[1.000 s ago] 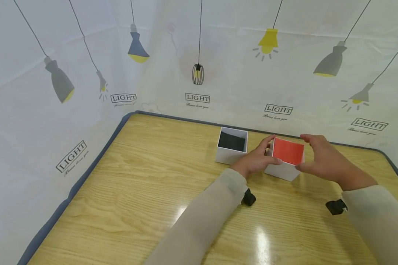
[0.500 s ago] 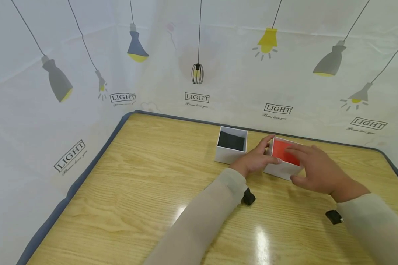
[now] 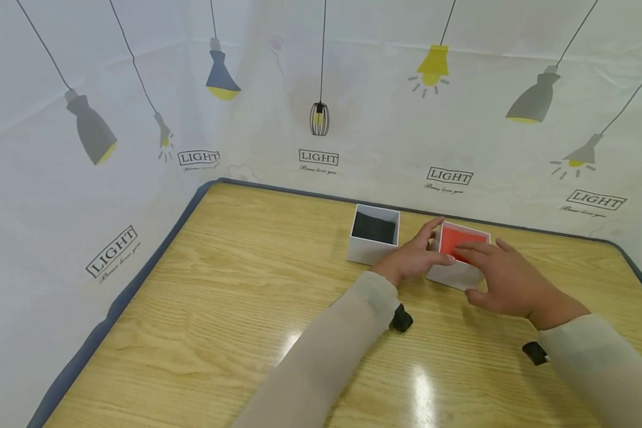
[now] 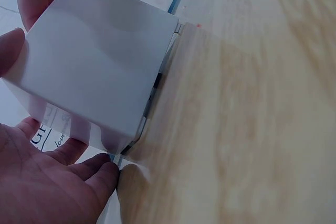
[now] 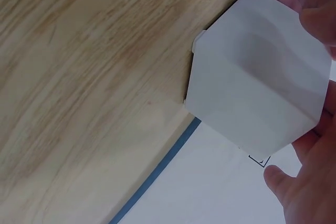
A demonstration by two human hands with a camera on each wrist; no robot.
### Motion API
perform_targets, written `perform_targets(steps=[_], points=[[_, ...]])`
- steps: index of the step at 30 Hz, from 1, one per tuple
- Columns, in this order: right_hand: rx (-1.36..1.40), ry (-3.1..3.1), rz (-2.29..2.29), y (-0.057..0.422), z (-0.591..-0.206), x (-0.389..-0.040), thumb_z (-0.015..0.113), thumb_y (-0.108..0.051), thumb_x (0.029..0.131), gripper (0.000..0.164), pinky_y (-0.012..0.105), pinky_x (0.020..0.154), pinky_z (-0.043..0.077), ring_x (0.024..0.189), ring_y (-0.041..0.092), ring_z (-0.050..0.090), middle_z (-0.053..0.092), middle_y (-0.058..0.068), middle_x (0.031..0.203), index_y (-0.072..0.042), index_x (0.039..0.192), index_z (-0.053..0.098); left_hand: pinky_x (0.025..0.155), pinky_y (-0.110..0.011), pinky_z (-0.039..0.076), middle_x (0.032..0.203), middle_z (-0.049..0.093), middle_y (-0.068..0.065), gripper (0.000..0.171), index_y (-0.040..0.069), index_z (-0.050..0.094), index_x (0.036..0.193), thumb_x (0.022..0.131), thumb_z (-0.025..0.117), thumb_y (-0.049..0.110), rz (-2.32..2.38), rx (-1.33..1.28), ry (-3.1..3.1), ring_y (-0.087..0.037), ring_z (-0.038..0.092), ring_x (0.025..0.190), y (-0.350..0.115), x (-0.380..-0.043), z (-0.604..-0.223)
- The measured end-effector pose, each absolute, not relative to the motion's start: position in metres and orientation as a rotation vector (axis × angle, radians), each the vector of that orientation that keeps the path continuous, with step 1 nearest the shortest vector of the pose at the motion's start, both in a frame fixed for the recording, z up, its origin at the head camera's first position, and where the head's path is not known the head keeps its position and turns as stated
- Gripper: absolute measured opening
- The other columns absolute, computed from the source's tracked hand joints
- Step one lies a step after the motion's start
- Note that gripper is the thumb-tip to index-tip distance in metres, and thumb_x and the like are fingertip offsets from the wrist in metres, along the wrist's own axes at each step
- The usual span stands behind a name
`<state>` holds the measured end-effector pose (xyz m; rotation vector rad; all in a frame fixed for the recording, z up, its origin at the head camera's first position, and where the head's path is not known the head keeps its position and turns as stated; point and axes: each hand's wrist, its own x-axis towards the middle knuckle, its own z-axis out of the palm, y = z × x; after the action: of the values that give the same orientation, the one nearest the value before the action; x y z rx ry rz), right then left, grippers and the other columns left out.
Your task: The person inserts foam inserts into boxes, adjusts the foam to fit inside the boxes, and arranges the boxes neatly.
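Observation:
A white square box (image 3: pixel 452 274) with a red sheet (image 3: pixel 450 239) inside it stands on the wooden table in the head view. My left hand (image 3: pixel 414 257) grips the box's left side, its thumb over the near rim and its fingers along the side wall. My right hand (image 3: pixel 513 282) reaches over the right rim, with extended fingertips on the red sheet and the thumb low outside the near right corner. Both wrist views show the plain outer walls of the white box (image 4: pixel 100 51), while its inside is hidden there.
A second white box (image 3: pixel 371 251) with a black sheet (image 3: pixel 373 227) inside stands just left of my left hand. Behind both boxes runs the table's dark blue edge (image 3: pixel 299 194), against a white backdrop printed with lamps (image 3: pixel 433 65).
My right hand has moved from the box's right side to over its opening, fingers onto the red sheet. The sheet now sits lower below the rim. My left hand keeps its hold.

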<state>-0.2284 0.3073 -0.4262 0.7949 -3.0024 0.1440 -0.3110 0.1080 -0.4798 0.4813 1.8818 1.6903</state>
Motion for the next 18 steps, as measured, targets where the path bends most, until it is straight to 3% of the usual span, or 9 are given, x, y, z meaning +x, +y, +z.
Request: perform_targets(steps=[18], points=[[0.816,-3.015,0.147,0.3046,-0.4314,-0.233,0.08,-0.018,0.08,0.064,0.074,0.115,0.029,0.13,0.041,0.061,0.067,0.015,0.139,-0.001,0.14,0.062,0.125,-0.04,0.033,0.169,0.03,0.006,0.093,0.047,0.022,0.165,0.095,0.077,0.023,1.713,0.505,1.87,-0.017,0.034,0.155,0.1071,-0.3099,-0.4779]])
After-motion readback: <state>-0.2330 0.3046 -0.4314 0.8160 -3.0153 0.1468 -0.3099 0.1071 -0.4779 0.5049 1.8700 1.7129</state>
